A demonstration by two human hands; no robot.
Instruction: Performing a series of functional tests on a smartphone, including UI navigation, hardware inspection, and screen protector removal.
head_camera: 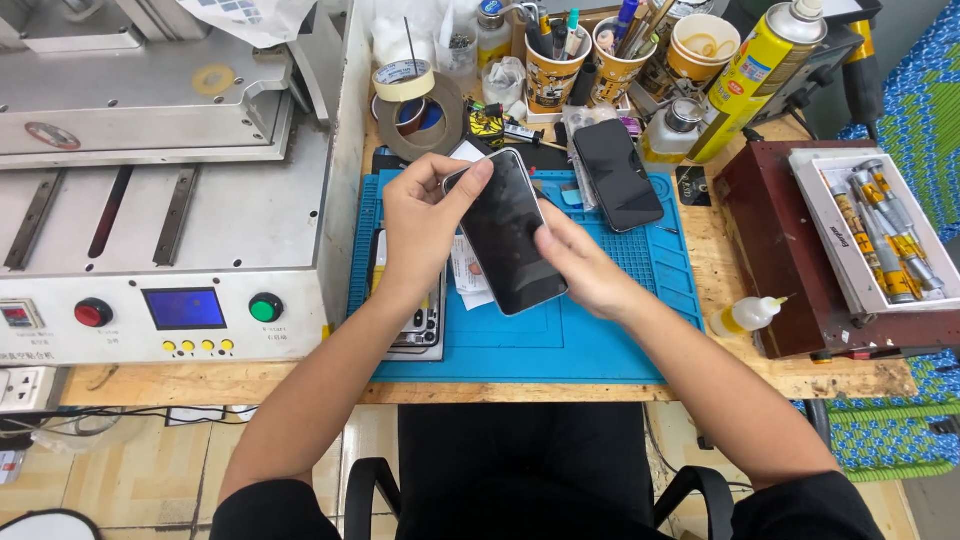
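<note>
Phone point(505, 235) edges pinched by left hand point(420, 225), right hand point(580, 265).

Wooden workbench point(800, 378), tiled floor point(130, 470)

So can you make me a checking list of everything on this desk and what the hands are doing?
Surface: blue work mat on a wooden bench.
Job's things: black phone screen, lifted above the mat.
Clutter: second dark phone, opened phone body, tape rolls, cups of tools, yellow spray can, small squeeze bottle, tray of tubes.
Hands: left hand grips the screen's top edge; right hand touches its right edge.
Cables: black cables under the bench, left.
Surroundings: grey machine with red and green buttons; black chair.
</note>
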